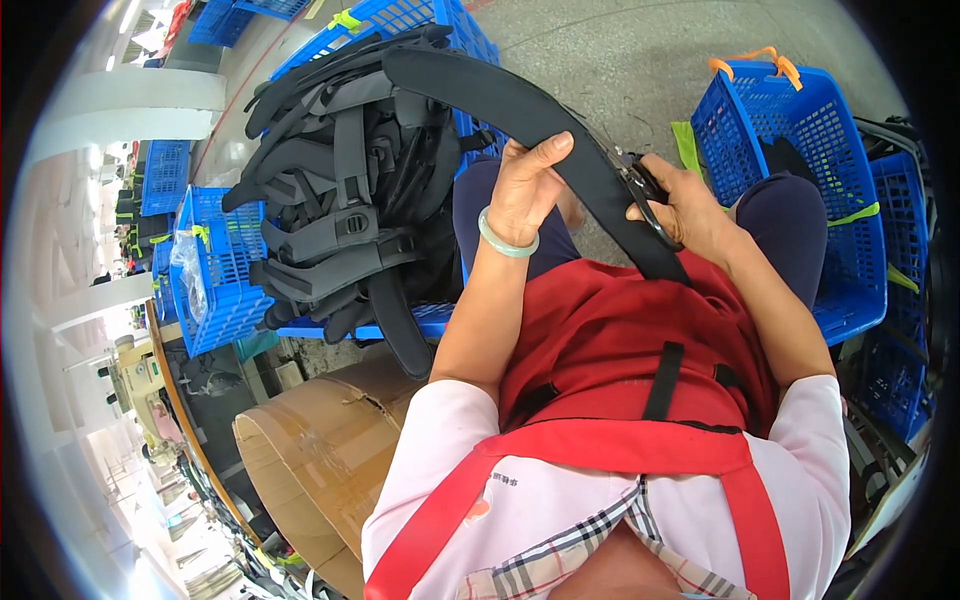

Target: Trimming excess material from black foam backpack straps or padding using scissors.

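A long black padded shoulder strap (490, 103) curves from the heap at the left across to my lap. My left hand (530, 190) is closed on its middle, thumb lying on the upper face, with a pale green bangle on the wrist. Close against the strap's right edge, my right hand (690, 212) grips a pair of scissors (650, 188) with dark handles. Its blades are partly hidden along the strap. The strap's lower end rests on my red apron (600, 340).
At the left, a heap of black straps (340, 200) with buckles overflows a blue crate (470, 35). Another blue crate (850, 290), with orange ties, stands beside my right knee. A large cardboard box (310, 460) sits at lower left, near a sewing machine (145, 390).
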A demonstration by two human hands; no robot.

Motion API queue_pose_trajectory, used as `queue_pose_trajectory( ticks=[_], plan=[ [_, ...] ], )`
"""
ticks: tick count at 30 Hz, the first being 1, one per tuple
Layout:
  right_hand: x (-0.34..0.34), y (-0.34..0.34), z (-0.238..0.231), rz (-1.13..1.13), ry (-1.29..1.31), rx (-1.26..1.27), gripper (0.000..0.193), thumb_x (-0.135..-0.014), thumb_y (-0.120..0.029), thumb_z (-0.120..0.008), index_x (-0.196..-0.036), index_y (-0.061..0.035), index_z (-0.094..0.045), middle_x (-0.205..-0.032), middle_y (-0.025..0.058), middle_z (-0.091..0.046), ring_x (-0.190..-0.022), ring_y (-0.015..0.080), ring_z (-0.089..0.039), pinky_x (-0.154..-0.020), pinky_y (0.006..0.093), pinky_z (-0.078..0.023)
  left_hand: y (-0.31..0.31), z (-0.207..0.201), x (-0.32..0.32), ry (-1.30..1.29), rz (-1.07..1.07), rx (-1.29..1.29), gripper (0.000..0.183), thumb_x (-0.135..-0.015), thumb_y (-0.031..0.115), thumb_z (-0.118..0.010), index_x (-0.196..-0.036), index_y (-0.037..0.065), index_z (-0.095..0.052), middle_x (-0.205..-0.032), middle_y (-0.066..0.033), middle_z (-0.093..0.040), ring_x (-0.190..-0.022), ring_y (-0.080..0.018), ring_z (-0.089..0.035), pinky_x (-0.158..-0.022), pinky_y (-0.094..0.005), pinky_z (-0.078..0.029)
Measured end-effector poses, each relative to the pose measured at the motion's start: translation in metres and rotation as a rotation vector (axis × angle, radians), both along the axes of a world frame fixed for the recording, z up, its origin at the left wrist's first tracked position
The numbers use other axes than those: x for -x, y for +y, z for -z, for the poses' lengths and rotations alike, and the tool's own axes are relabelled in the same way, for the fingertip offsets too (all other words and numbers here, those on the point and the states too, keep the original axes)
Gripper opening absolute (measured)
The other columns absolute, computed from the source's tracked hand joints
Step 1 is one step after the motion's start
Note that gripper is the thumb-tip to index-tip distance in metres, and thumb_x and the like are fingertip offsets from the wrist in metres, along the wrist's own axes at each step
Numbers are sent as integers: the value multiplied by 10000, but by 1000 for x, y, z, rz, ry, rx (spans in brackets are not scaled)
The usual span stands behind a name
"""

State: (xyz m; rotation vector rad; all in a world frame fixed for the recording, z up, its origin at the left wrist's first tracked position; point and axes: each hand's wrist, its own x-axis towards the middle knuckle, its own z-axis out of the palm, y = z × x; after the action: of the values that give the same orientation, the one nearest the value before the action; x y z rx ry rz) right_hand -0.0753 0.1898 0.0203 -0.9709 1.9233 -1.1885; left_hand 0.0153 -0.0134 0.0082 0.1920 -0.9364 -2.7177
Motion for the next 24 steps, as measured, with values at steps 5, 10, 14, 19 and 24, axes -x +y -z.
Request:
queue_pose_trajectory(
  ticks=[5, 10, 14, 19, 24],
  plan=[
    [2, 0, -3, 13, 126, 77, 506, -793, -417, -735, -993, -4, -521, -656, 134, -533, -604, 216, -472, -592, 356, -426, 2, 6, -1, -11, 24, 92, 182, -808, -54, -683, -928, 83, -688, -934, -19, -685, -859, -137, -644, -814, -297, -508],
    [6, 4, -7, -10, 93, 12, 515, -786, -412, -741, -1012, -6, -519, -713, 155, -567, -642, 231, -474, -624, 348, -436, -7, -10, 2, 34, -72, 118, 166, -804, -55, -687, -933, 48, -687, -928, -47, -692, -872, -142, -653, -798, -296, -518],
    [-1, 0, -10, -2, 93, 6, 540, -778, -423, -744, -1031, -5, -514, -723, 156, -574, -671, 270, -538, -641, 366, -450, -8, -9, 3, 51, -89, 174, 160, -807, -57, -681, -934, 42, -680, -906, -46, -687, -835, -141, -653, -778, -295, -525],
    [4, -1, -7, -65, 45, -40, 630, -755, -451, -751, -1093, -3, -465, -779, 190, -581, -726, 329, -586, -695, 394, -465, -4, -6, 1, 11, -73, 116, 169, -804, -64, -679, -928, 51, -677, -893, -35, -681, -810, -136, -646, -767, -283, -516],
    [2, -1, -9, -70, 76, 3, 598, -773, -454, -733, -1055, 3, -472, -745, 193, -559, -709, 346, -562, -681, 395, -458, -4, -4, 2, -2, -72, 124, 172, -807, -58, -680, -935, 57, -671, -903, -28, -677, -812, -136, -642, -768, -282, -512]
  ],
)
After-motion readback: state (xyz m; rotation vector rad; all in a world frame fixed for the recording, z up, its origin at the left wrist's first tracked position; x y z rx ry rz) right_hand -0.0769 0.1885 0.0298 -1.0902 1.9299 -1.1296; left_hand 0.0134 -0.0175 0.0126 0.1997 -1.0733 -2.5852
